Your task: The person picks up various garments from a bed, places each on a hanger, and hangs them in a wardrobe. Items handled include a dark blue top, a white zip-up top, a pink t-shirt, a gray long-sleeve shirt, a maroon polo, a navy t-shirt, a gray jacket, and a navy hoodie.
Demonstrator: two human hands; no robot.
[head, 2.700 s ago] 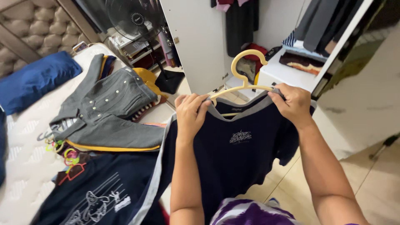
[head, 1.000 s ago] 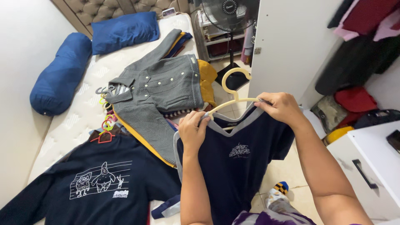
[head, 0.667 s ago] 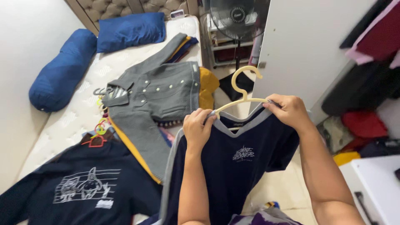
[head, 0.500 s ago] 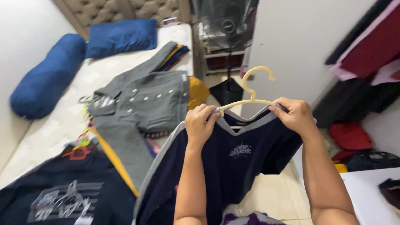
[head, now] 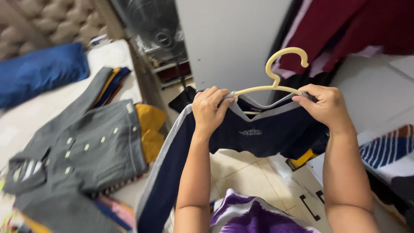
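I hold a navy shirt (head: 258, 136) with a grey collar and grey side stripe on a pale yellow plastic hanger (head: 282, 71). My left hand (head: 210, 110) grips the shirt's left shoulder over the hanger arm. My right hand (head: 325, 105) grips the right shoulder the same way. The hanger's hook points up, in front of a white wardrobe door (head: 233, 39). The shirt hangs down between my forearms, its sleeve trailing toward the lower left.
A bed (head: 26, 116) on the left carries a grey buttoned jacket (head: 82, 151), a yellow garment (head: 148, 129) and blue pillows (head: 41, 71). A standing fan (head: 157, 32) is behind. Dark red clothes (head: 345, 30) hang at the upper right; a striped cloth (head: 386, 151) lies right. Tiled floor (head: 241, 168) below.
My view has swung to the right and closer toward the wardrobe. Both hands keep their grip on the shirt and hanger, now held higher. The printed dark shirt on the bed has left view.
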